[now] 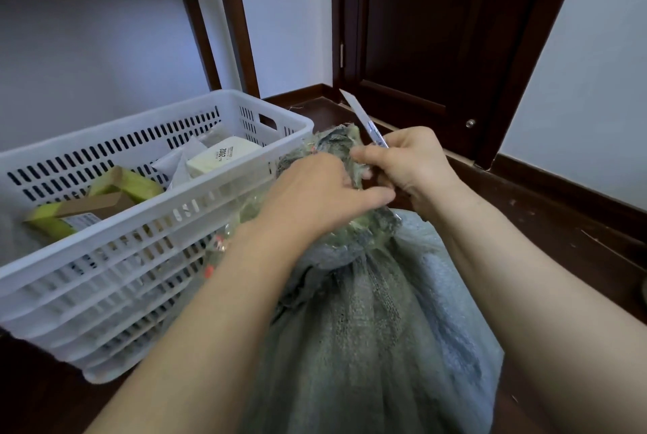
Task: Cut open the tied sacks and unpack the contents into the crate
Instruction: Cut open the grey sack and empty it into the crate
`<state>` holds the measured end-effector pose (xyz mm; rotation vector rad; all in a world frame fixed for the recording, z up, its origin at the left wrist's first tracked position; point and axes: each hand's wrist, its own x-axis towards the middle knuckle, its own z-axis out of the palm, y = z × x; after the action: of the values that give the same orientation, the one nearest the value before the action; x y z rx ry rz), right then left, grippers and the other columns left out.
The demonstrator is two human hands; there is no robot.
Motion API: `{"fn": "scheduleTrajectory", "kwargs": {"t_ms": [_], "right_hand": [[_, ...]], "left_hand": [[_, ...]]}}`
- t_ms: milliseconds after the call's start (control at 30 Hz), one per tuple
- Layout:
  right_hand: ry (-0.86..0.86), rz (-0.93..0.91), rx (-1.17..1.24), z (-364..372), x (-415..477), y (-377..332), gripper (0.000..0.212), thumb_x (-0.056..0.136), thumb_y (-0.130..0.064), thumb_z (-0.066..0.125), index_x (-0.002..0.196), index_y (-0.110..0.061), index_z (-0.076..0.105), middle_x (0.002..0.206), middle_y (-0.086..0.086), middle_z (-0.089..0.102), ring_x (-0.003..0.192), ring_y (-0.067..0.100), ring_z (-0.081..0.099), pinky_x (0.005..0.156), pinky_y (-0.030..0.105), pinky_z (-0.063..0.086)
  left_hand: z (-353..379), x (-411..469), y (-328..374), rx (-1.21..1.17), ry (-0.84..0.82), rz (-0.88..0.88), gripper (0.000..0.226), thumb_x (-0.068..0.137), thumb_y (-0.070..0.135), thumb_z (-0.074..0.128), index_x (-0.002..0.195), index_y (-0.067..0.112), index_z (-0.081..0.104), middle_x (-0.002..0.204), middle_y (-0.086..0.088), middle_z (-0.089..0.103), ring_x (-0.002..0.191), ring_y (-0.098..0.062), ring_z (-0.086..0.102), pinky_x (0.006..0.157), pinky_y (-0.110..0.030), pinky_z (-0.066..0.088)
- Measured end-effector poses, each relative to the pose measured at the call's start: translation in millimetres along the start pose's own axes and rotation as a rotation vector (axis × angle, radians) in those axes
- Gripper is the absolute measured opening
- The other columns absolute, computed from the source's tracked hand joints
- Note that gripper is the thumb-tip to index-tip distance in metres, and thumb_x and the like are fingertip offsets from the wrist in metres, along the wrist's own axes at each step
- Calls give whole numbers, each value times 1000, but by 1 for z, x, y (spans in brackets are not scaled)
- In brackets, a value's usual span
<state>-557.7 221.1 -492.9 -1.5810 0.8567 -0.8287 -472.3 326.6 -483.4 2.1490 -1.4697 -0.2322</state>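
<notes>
A grey-green woven sack [367, 321] stands upright on the floor in front of me, its neck bunched and tied. My left hand [315, 195] grips the bunched neck of the sack just above the tie. My right hand [409, 164] holds a utility knife [364, 120] with its long blade pointing up and away, right beside the sack's frayed top. A white slotted plastic crate [154, 234] sits to the left of the sack. Inside the crate lie a white box [220, 155], some pouches and a yellow-green package [122, 185].
A dark wooden door [430, 31] stands behind the sack. Dark furniture legs [234, 20] rise behind the crate against the white wall. The floor is dark wood, with a dark skirting board [567, 188] along the right wall.
</notes>
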Motion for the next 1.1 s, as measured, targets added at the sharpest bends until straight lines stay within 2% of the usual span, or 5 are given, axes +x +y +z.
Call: {"fn": "scheduleTrajectory", "kwargs": {"t_ms": [300,533,833,933,1100], "right_hand": [[-302,336,-106,-15,-4,4,51,80,-47,66,86,2,57,55,10,65,26,3,23,32,10,17],[-321,240,155,-14,-3,7,31,63,-17,77,68,-1,51,37,-3,45,25,1,23,29,11,15],[-176,158,-291,-17,-9,1,42,77,-39,74,80,1,63,62,6,63,32,5,29,32,15,22],[-140,120,-405,-32,-11,-21,35,90,-42,58,93,-8,64,81,4,65,34,6,34,33,15,24],[-356,-13,-710,-50,-33,-64,18,93,-20,58,82,-11,69,54,-1,60,33,6,38,38,18,27]], "left_hand": [[4,7,-22,-722,187,-187,24,83,30,69,75,8,68,55,15,62,49,3,52,50,-16,42],[-4,7,-26,-766,37,-221,36,55,36,84,74,9,71,71,10,72,73,-3,65,63,-18,47],[8,7,-31,-755,-20,-357,22,76,27,76,67,10,65,40,8,52,30,-4,41,37,-15,35],[6,8,-37,-870,60,-439,29,82,32,70,63,13,61,49,1,54,35,-9,42,41,-18,37],[7,11,-32,-981,38,-491,19,81,26,68,89,10,63,78,-15,62,68,-24,58,67,-35,46]]}}
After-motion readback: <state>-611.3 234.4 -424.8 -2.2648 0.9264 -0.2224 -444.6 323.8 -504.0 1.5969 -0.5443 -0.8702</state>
